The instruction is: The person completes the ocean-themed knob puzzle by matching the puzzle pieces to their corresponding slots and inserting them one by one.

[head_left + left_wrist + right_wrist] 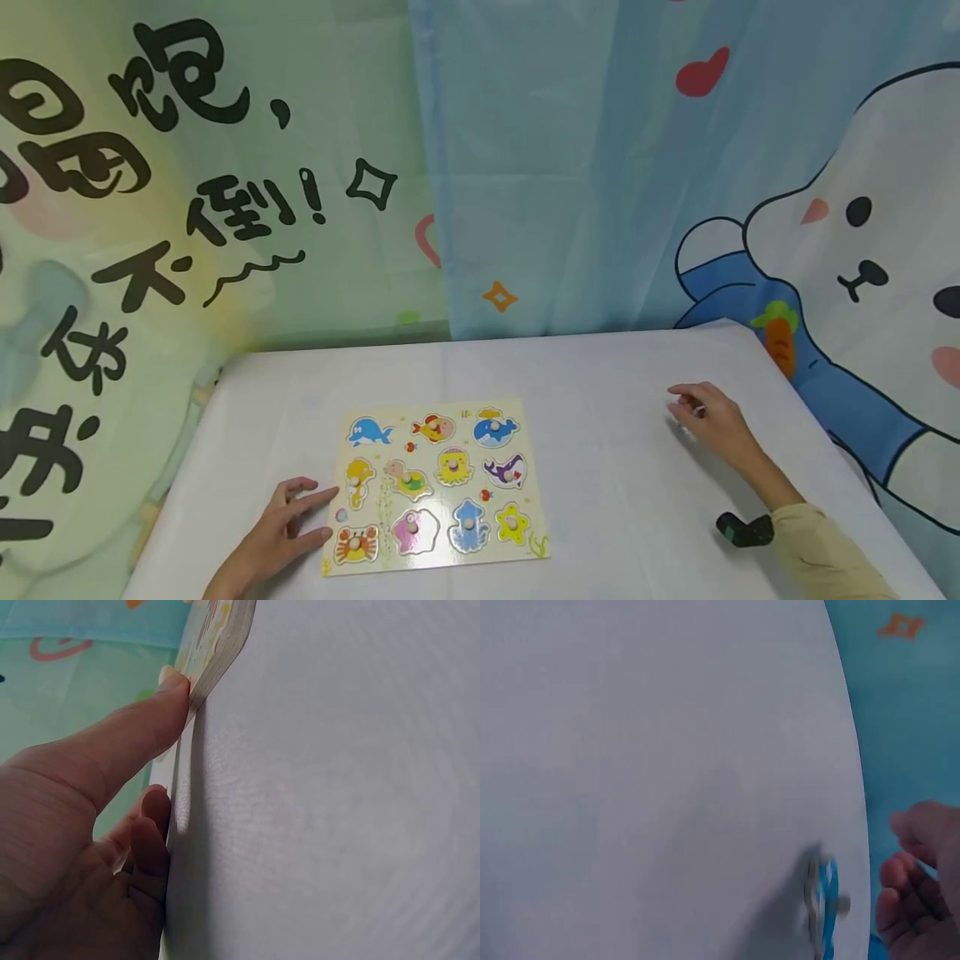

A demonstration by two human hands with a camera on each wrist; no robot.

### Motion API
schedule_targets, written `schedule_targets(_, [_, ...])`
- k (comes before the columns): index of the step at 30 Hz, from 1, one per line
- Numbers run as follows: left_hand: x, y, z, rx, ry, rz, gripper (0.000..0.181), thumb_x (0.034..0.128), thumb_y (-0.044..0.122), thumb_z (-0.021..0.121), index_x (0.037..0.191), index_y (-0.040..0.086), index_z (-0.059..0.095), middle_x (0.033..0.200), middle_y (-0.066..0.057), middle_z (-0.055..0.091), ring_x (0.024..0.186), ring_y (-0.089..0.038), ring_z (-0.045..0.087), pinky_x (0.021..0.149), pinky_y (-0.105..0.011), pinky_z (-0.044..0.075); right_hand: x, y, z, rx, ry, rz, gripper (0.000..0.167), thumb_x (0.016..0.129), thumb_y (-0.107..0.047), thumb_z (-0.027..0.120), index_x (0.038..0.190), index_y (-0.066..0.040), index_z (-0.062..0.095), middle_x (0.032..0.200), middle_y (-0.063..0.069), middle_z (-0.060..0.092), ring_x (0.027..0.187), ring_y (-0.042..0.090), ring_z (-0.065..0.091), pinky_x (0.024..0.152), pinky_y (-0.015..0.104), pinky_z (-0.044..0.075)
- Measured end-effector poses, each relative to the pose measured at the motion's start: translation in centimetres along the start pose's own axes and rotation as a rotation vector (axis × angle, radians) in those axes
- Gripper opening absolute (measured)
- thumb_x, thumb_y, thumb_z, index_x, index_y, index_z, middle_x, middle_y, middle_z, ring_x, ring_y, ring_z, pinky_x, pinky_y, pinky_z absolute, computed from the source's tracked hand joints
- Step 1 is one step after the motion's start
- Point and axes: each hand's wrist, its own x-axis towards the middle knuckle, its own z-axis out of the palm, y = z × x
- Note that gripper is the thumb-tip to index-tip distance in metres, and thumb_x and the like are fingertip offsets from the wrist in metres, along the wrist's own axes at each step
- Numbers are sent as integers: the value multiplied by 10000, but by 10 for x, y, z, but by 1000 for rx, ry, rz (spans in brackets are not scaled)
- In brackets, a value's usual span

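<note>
A flat puzzle board (442, 492) lies on the white table, with colourful sea-animal pictures, several of them knobbed pieces. My left hand (281, 533) is at its left edge, fingers spread and fairly straight. In the left wrist view the thumb (161, 709) touches the board's edge (225, 667). Farther right, my right hand (716, 425) is above the table, its fingers loosely bent. Beside it, the right wrist view has a small blue puzzle piece (827, 907) with a wooden knob, blurred and edge-on, apart from the fingers. Whether that piece touches the table I cannot tell.
The white cloth-covered table (600, 475) reaches back to printed curtains (547, 167). A black device (745, 530) is beside the right sleeve (825, 550). A rabbit print (862, 250) fills the curtain at the right.
</note>
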Motion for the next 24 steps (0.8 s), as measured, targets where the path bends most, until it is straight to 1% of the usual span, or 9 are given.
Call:
schedule_targets(3, [-1, 0, -1, 1, -4, -15, 543, 827, 330, 752, 1322, 161, 607, 1392, -159, 345, 1074, -236, 402, 745, -182, 339, -5, 19, -5, -27, -127, 131, 246, 869, -57, 667, 1089, 54, 652, 934, 142, 585, 818, 152, 551, 639, 131, 437])
schedule_targets(4, [-1, 1, -1, -3, -7, -20, 544, 829, 329, 751, 1324, 159, 605, 1394, -160, 343, 1077, -239, 402, 748, -183, 339, -6, 23, -6, -32, -160, 154, 245, 878, -68, 654, 1090, 57, 651, 937, 149, 583, 826, 183, 555, 641, 142, 439])
schedule_targets(6, [-1, 1, -1, -6, -9, -29, 546, 832, 333, 748, 1330, 162, 601, 1400, -158, 338, 1084, -240, 402, 752, -183, 340, -9, 29, -5, -29, -205, 188, 239, 894, -77, 625, 1090, 57, 646, 933, 149, 587, 828, 192, 549, 646, 152, 439])
schedule_targets(11, [-1, 3, -2, -5, -8, -43, 556, 835, 334, 745, 1343, 168, 590, 1412, -152, 330, 1075, -232, 402, 748, -185, 339, -10, 36, -3, -23, -207, 246, 266, 931, -120, 590, 1137, 48, 586, 919, 138, 610, 797, 145, 511, 635, 153, 430])
schedule_targets(14, [-1, 3, -2, -3, -4, -45, 558, 836, 330, 745, 1346, 167, 587, 1414, -150, 329, 1067, -229, 406, 745, -186, 339, -6, 39, -4, -37, -218, 258, 289, 938, -145, 589, 1132, 69, 576, 921, 160, 594, 814, 195, 511, 633, 160, 419])
schedule_targets(17, [-1, 4, -2, -9, -5, -44, 557, 835, 326, 746, 1343, 160, 589, 1411, -153, 330, 1077, -232, 402, 744, -185, 338, -2, 41, -5, -64, -238, 263, 283, 908, -131, 614, 1082, 91, 598, 901, 171, 572, 829, 253, 517, 662, 226, 445])
schedule_targets(20, [-2, 4, -1, -15, -10, -56, 558, 834, 328, 747, 1342, 158, 590, 1413, -149, 330, 1095, -239, 398, 754, -187, 343, 0, 42, -4, -83, -247, 271, 267, 887, -121, 624, 1051, 89, 601, 886, 167, 568, 830, 272, 518, 690, 295, 470])
schedule_targets(22, [-2, 5, -1, -5, -11, -68, 561, 831, 343, 748, 1341, 167, 592, 1414, -143, 334, 1118, -242, 404, 778, -188, 358, -1, 42, -3, -80, -245, 274, 262, 892, -126, 621, 1049, 83, 600, 882, 162, 578, 831, 268, 520, 688, 285, 474])
schedule_targets(24, [-3, 5, -2, -1, -16, -81, 565, 828, 354, 748, 1341, 176, 592, 1416, -135, 335, 1136, -245, 408, 801, -191, 369, -3, 43, -2, -72, -237, 273, 269, 898, -133, 620, 1056, 84, 601, 885, 166, 590, 831, 269, 528, 670, 243, 467])
